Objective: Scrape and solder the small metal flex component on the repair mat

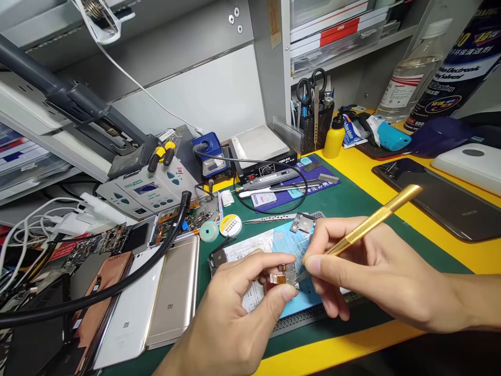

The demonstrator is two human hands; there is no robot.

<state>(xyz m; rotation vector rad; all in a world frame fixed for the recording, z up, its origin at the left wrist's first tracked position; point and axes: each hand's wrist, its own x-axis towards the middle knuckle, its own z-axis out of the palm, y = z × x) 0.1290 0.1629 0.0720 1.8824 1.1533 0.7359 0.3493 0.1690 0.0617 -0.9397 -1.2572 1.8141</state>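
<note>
Well, at the far left a tangle of white cables [31, 224] runs beside an opened phone with its circuit board [113, 240] showing, and a copper-backed phone shell [105, 277] lies just below it. Next come a white phone [129, 313] and a gold phone [176, 292], both face down on the worktop [430, 245], with a black hose [117, 295] lying across them. Further back stands a soldering station [146, 190]. Nearer the middle, a round tin [230, 224] sits on a green mat [376, 245] beside a pair of tweezers [266, 219]. The left hand [230, 308] pinches a small copper-and-metal part [284, 274] between thumb and fingers, above a blue sheet [291, 248]. A metal bracket [302, 223] already lies loose at the sheet's far edge, while the small part is held up off the mat. The right hand [376, 256] is closed narrowly around a gold-handled tool [371, 224], its thin metal tip [301, 277] right at the part, though whether they touch is hard to tell. Off to the right lies a dark tablet [434, 198], with a tall bottle [410, 78] behind it.
</note>
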